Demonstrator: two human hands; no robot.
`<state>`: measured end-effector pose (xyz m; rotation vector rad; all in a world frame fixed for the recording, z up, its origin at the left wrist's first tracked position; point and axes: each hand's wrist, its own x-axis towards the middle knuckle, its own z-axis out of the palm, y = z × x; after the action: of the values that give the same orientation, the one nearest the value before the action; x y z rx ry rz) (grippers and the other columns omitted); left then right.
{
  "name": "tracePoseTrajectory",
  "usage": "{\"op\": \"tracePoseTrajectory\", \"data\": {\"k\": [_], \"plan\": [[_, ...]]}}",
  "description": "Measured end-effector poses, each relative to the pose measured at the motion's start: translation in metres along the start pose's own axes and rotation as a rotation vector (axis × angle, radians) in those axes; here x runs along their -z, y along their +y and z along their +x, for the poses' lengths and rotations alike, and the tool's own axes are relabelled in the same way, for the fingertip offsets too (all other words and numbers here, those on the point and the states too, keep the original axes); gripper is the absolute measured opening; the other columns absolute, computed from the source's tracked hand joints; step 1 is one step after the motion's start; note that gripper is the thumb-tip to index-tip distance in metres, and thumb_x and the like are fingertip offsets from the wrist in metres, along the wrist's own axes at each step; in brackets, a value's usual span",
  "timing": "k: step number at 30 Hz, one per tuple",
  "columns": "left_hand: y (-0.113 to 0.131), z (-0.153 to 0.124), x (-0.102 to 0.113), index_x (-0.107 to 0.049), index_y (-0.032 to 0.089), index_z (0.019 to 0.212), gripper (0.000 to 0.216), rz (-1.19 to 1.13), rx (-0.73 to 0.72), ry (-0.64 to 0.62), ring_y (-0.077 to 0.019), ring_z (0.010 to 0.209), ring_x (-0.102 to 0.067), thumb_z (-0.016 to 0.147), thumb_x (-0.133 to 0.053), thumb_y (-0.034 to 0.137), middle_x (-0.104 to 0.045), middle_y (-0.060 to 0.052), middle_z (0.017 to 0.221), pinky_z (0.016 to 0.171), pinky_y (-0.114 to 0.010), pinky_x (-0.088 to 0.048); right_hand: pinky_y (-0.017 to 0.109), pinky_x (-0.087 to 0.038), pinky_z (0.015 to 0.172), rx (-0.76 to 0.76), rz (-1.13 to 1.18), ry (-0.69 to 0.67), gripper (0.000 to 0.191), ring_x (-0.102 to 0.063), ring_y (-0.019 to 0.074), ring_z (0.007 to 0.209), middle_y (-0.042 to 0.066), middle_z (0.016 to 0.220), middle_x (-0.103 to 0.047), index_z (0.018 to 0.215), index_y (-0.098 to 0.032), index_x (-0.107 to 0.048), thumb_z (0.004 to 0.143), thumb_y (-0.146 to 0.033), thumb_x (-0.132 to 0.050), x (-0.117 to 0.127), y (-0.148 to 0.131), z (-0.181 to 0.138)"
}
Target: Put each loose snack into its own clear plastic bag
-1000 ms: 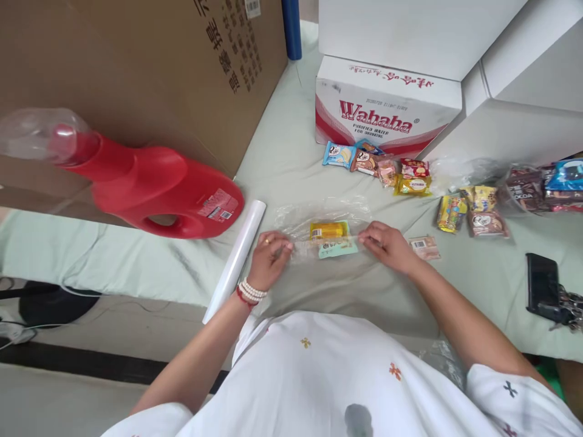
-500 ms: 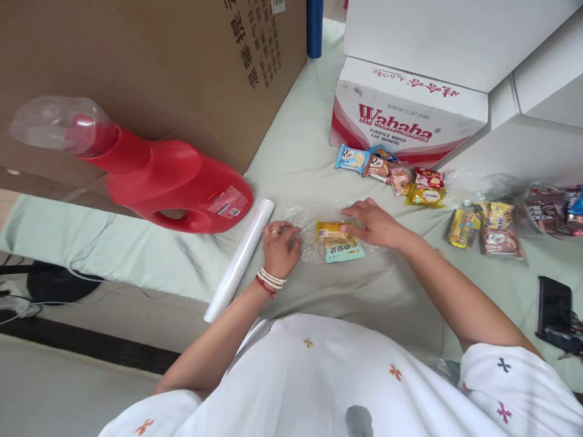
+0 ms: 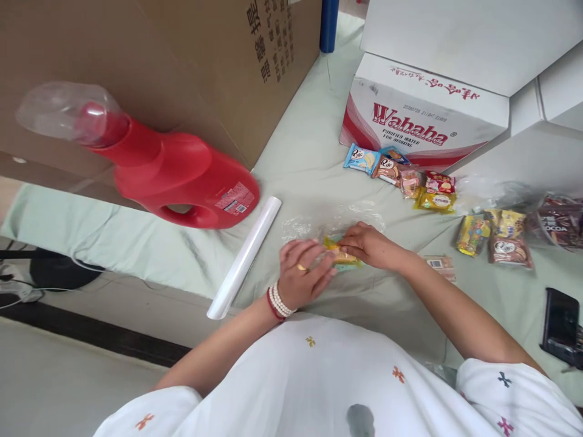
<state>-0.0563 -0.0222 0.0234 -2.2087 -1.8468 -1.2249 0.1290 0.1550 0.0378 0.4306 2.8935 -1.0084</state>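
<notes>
left hand (image 3: pixel 303 276): flat, fingers spread, on clear plastic wrap sheet (image 3: pixel 314 224) | right hand (image 3: pixel 367 244): pinching yellow snack packet (image 3: pixel 339 255) | white cling-film roll (image 3: pixel 246 255) at 9 o'clock

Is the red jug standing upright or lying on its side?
On its side: the red jug lies lengthwise on the sheet, clear cap pointing sideways.

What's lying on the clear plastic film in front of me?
A yellow snack packet with a green edge beneath; the left hand and right hand cover most of both.

Both hands (image 3: pixel 304 276) (image 3: pixel 367 246) on plastic-wrapped snack packets (image 3: pixel 340 255), green sheet (image 3: pixel 300 164).
</notes>
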Motion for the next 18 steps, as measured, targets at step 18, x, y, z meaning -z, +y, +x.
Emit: {"op": "tracePoseTrajectory", "data": {"k": [18], "plan": [[0.008, 0.003, -0.032, -0.081, 0.029, 0.101, 0.021, 0.067, 0.313, -0.263, -0.03, 0.102, -0.05, 0.094, -0.061, 0.027, -0.065, -0.011, 0.102, 0.084, -0.048, -0.038, 0.032, -0.042, 0.082, -0.208, -0.297, -0.113, 0.017, -0.06, 0.0267, 0.1, 0.012, 0.098, -0.072, 0.107, -0.015, -0.072, 0.098, -0.021, -0.059, 0.014, 0.004, 0.07]]}}
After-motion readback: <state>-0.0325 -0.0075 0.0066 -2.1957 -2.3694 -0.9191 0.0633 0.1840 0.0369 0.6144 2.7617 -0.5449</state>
